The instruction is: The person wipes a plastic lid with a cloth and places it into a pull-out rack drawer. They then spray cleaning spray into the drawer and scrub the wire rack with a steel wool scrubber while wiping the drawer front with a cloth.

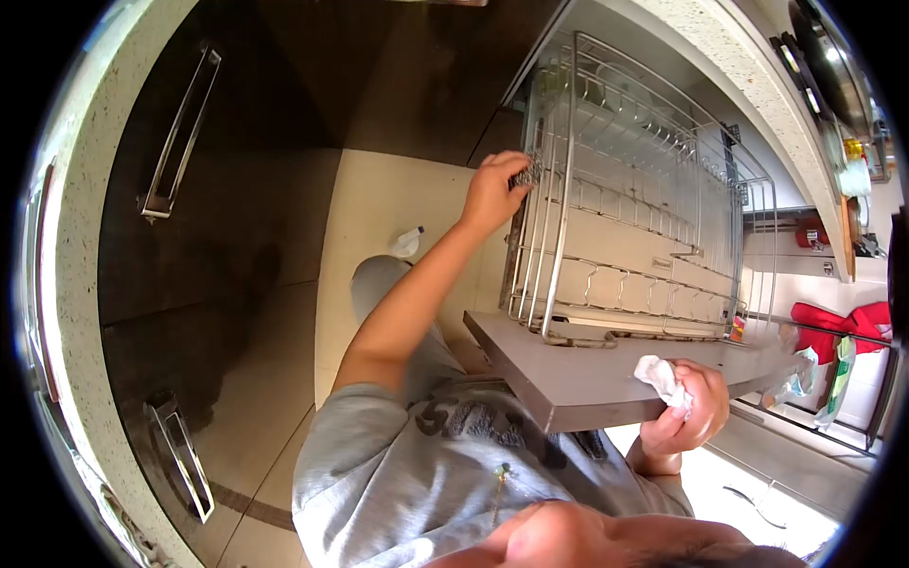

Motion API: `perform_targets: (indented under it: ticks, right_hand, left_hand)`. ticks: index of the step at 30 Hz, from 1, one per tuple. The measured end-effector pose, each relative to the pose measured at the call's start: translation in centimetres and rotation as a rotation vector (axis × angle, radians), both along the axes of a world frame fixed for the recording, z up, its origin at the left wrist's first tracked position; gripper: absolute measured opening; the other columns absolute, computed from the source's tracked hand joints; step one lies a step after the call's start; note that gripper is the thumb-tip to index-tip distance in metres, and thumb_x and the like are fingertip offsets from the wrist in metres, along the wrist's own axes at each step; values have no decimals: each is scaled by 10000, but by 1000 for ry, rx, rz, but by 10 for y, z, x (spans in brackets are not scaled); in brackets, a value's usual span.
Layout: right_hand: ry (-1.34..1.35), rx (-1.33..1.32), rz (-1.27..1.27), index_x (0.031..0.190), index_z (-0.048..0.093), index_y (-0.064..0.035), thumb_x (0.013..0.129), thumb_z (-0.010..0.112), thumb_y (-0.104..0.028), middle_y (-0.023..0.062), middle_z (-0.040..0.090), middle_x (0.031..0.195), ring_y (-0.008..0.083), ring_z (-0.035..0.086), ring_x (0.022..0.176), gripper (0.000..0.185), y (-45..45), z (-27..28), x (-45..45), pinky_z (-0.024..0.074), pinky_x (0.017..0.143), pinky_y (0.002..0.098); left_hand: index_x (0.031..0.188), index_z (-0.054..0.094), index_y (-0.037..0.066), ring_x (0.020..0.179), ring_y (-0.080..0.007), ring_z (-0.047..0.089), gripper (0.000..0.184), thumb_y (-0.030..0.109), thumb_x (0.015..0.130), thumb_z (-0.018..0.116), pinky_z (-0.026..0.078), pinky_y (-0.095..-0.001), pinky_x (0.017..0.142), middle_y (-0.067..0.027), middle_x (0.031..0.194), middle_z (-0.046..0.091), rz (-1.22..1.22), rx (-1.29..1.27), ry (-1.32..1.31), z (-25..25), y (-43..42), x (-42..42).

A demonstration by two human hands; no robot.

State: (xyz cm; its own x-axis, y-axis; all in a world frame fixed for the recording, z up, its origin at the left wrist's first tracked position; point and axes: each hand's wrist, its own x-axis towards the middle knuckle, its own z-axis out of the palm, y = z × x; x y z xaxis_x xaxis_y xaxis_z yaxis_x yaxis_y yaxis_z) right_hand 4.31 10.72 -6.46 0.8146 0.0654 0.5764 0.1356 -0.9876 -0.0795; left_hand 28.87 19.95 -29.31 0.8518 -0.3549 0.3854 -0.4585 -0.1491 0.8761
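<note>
My left hand [494, 197] is closed around a dark metallic scrubber [524, 175], which touches the outer side of a wire rack [565, 204]. That metal rack has several rows of bent wires and stands in a pulled-out drawer. Crumpled white cloth [660, 378] sticks out from my right hand [699, 409], whose fingers are wrapped round it. This hand is at the edge of the brown drawer front [540, 355], near its outer face. Rust-coloured marks show along the rack's lower wires near the drawer front.
Dark cabinet doors with metal handles [180, 137] fill the left side. A small white bottle [407, 242] is on the tiled floor beside my leg. Speckled countertop [734, 62] runs above the drawer. Red cloth [833, 325] hangs at the far right, near pans.
</note>
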Motion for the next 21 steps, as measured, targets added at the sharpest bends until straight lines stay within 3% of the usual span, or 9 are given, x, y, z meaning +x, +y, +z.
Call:
perform_targets:
  ticks: [5,7,10,12,14,17,19,20,21]
  right_hand:
    - [22,25,-40,901,508,-46,798,373,-216,89,591,703,221,531,531,240,1,0,-2,395,474,324]
    - [31,24,-45,899,508,-46,799,373,-218,87,591,703,222,530,532,241,2,1,-2,393,475,322]
    - [27,19,-42,894,507,-47,799,372,-220,83,591,702,221,529,533,240,3,1,-1,390,478,320]
    - [7,16,-39,891,506,-47,798,371,-220,81,591,701,220,529,535,238,2,0,2,389,480,319]
    - [-5,24,-44,882,505,-45,789,372,-210,83,589,691,218,523,521,231,3,0,0,387,472,318]
    - [-15,12,-47,883,503,-42,785,371,-205,85,586,677,216,515,504,232,3,-1,0,384,462,316]
    - [8,3,-25,891,504,-40,780,372,-203,91,584,668,214,509,493,238,1,1,2,380,454,315]
    - [-1,-3,-27,894,504,-40,779,371,-204,94,583,668,215,509,494,240,1,1,1,380,454,315]
    - [-9,-6,-32,898,505,-41,779,371,-206,97,583,669,216,509,495,243,1,0,1,379,454,315]
  left_hand:
    - [917,606,32,929,-288,519,323,-64,609,594,432,-348,804,-97,994,582,-216,24,6,9,49,-61]
    - [934,613,51,957,-288,518,368,-70,587,594,418,-343,839,-92,996,585,-443,122,30,17,68,-77]
    - [928,616,67,963,-279,521,383,-95,585,572,417,-346,857,-83,1007,584,-456,94,15,16,73,-76]
    - [947,604,61,924,-268,534,359,-76,615,606,423,-338,853,-87,998,582,-214,-20,37,2,59,-57]
    - [975,589,49,911,-258,551,332,-30,658,644,430,-336,839,-107,1007,577,50,-330,387,12,34,-18]
    - [1006,569,28,903,-253,562,339,45,684,676,441,-316,810,-130,1015,569,101,-371,313,11,2,29]
    - [1015,564,17,910,-254,562,363,86,680,685,442,-308,792,-135,1013,563,82,-59,121,2,-18,42]
    - [1019,558,1,892,-271,556,379,110,680,689,442,-308,776,-136,984,560,83,-24,-42,1,-22,45]
    - [1019,558,1,892,-271,556,379,110,680,689,442,-308,776,-136,984,560,82,-25,-39,-2,-23,44]
